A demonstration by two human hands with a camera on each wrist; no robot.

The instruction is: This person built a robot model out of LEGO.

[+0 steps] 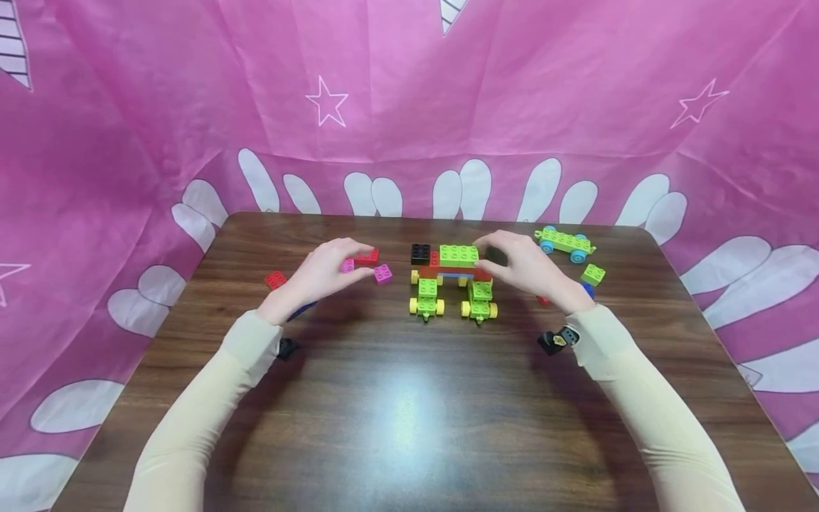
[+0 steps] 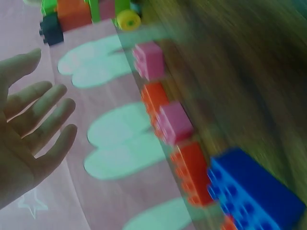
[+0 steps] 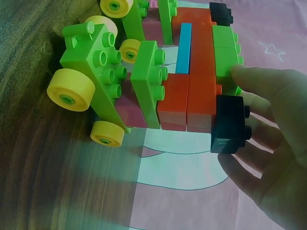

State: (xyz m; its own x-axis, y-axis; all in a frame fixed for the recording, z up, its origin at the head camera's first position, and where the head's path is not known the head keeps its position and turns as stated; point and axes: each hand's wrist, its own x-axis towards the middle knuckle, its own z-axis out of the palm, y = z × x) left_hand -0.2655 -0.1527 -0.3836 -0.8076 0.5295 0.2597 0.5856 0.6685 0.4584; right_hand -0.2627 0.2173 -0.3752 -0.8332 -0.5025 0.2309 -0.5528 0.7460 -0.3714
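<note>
A brick build (image 1: 456, 274) stands mid-table: a green brick (image 1: 458, 254) and a black brick (image 1: 420, 253) on a red layer, carried by two green bases with yellow wheels (image 1: 427, 299). My right hand (image 1: 520, 264) is at its right end. In the right wrist view the right hand (image 3: 273, 148) curls its fingers round a second black brick (image 3: 229, 125) set against the build's end (image 3: 192, 96). My left hand (image 1: 331, 269) hovers over a red brick (image 1: 367, 257) and two pink bricks (image 1: 382, 273). Seen from the left wrist, the left hand (image 2: 33, 129) has straight fingers and holds nothing.
A green chassis with blue wheels (image 1: 566, 242) sits at the back right, with a green brick (image 1: 593, 274) and a blue brick (image 1: 587, 289) near it. A red brick (image 1: 275, 279) lies left. A blue brick (image 2: 252, 191) lies under my left wrist. Pink cloth (image 1: 409, 85) surrounds the table (image 1: 409, 412).
</note>
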